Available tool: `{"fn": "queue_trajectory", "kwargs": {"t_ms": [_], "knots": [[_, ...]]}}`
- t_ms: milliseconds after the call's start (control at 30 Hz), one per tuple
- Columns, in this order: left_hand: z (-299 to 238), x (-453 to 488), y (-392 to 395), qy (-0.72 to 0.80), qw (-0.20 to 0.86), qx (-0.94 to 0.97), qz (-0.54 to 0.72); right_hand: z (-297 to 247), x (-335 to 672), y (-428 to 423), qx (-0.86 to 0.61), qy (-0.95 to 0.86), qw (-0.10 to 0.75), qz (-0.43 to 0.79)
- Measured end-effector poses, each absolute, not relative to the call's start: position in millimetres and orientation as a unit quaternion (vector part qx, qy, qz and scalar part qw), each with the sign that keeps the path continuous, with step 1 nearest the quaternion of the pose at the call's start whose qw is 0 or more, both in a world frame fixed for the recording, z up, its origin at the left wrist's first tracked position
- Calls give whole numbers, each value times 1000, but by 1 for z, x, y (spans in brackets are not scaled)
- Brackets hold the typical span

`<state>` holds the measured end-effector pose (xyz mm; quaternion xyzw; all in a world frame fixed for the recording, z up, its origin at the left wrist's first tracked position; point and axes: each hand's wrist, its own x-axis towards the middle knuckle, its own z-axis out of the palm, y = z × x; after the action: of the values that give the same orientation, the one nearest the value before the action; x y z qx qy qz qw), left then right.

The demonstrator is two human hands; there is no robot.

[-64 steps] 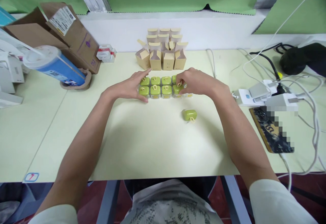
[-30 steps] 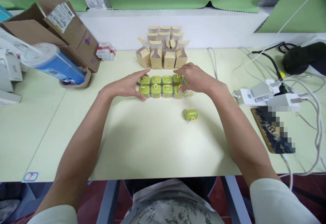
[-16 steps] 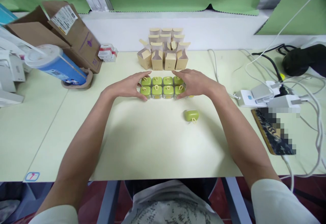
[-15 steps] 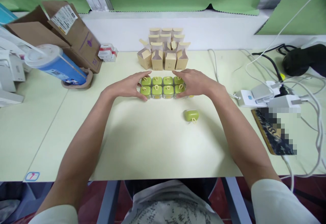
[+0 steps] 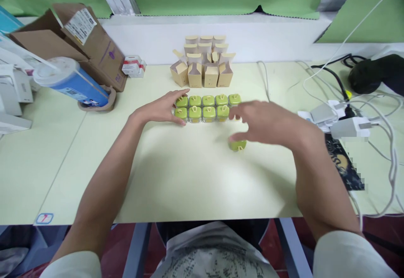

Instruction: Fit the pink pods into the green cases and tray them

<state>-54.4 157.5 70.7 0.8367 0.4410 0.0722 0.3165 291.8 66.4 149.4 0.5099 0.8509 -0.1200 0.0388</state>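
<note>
Several small clear jars with green lids and pale loop handles [image 5: 208, 113] stand in two rows on the table. My left hand [image 5: 160, 108] rests against the left end of these rows, thumb and fingers spread around the corner jars. Over to the right, my right hand [image 5: 263, 122] hovers with thumb and fingers apart, slightly blurred. Below its thumb lies a single green-lidded jar [image 5: 238, 145] on its side, partly covered by the hand. Whether the thumb touches it I cannot tell.
Open small cardboard boxes [image 5: 202, 73] stand behind the jars by the wall. To the left are a large carton [image 5: 104, 54], a blue cup [image 5: 78, 84] in a holder and a small white-red box [image 5: 133, 66]. Chargers [image 5: 350, 126] and cables crowd the right, beside a dark patterned object [image 5: 342, 164].
My right hand has left the right end of the jar rows and moved right and nearer, over the lying jar. The left hand stays in place.
</note>
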Motion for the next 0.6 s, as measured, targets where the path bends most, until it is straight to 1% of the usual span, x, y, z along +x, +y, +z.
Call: {"fn": "queue_trajectory", "kwargs": {"t_ms": [67, 133, 167, 233, 300, 400, 433, 500, 533, 600], "knots": [[72, -51, 155, 442, 307, 840, 67, 145, 288, 40, 512, 844, 100, -127], [73, -48, 153, 443, 299, 843, 65, 129, 286, 17, 511, 837, 153, -122], [74, -47, 152, 443, 296, 844, 63, 119, 286, 9, 505, 837, 170, -123], [76, -48, 152, 449, 296, 841, 59, 101, 291, 0, 491, 846, 168, -123], [78, -52, 153, 454, 305, 835, 65, 93, 303, 0, 477, 857, 131, -145], [85, -62, 156, 452, 321, 825, 107, 107, 328, 17, 463, 864, 21, -196], [88, -65, 157, 451, 325, 822, 123, 116, 336, 25, 465, 863, -27, -196], [92, -69, 157, 452, 336, 814, 139, 134, 348, 45, 484, 854, -108, -154], [94, -70, 157, 454, 342, 811, 138, 139, 352, 55, 498, 846, -131, -136], [95, -70, 156, 457, 354, 806, 128, 142, 355, 73, 512, 837, -148, -127]]}}
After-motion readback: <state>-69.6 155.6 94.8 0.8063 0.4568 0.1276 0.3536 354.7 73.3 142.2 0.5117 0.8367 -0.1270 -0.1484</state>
